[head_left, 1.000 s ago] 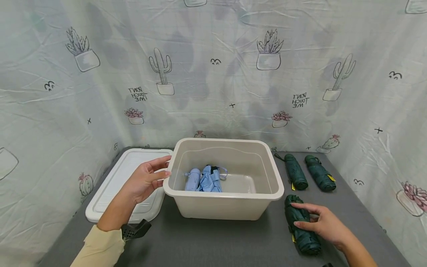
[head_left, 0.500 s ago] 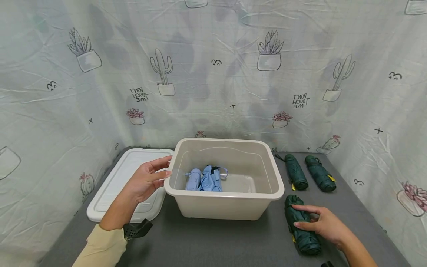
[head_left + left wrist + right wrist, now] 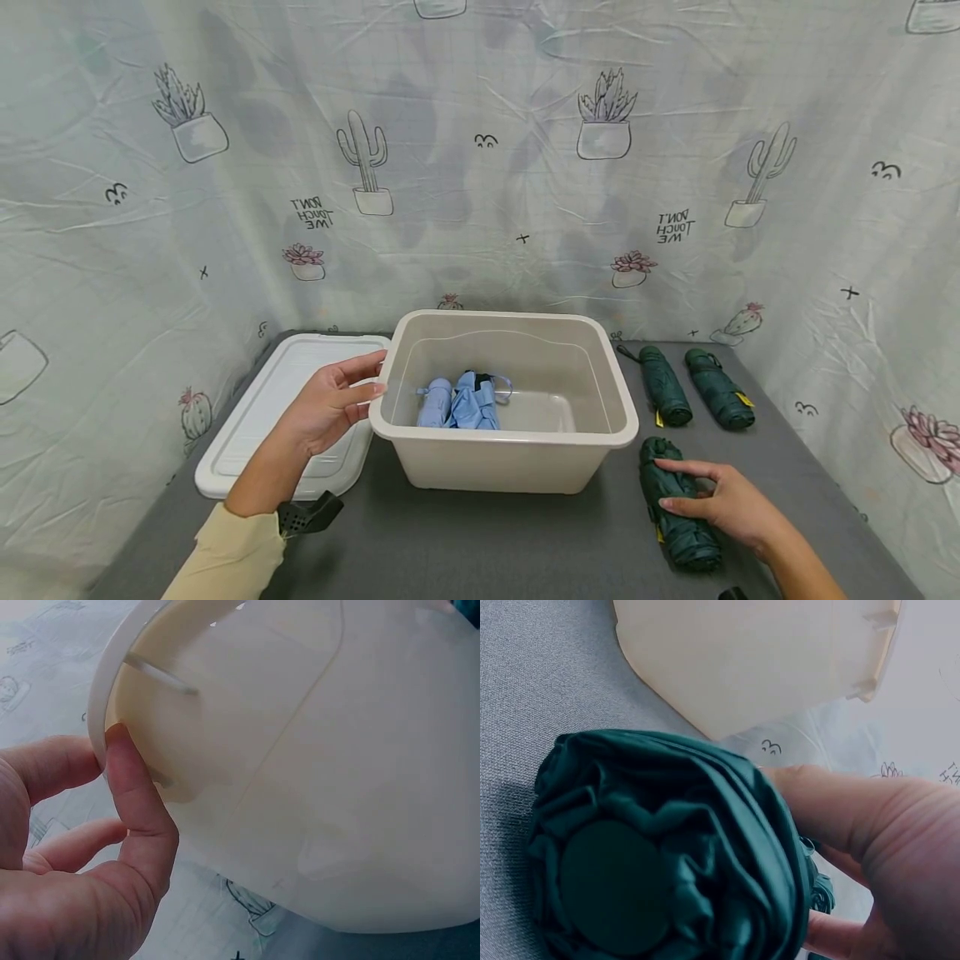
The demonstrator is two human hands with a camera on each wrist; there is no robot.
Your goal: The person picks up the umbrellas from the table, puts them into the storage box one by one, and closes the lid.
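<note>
Nothing has moved: left hand [image 3: 330,407] pinches bin [image 3: 502,467]; right of it, right hand [image 3: 731,502] grips green bundle [image 3: 688,540], which, if slick, I could drop.

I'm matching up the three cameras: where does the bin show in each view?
Head: the bin is central, just below the middle.
Left wrist: the bin fills most of the picture, centre to right edge.
Right wrist: the bin is at the top centre, cut off by the upper edge.
Shared landmark: the printed curtain.
</note>
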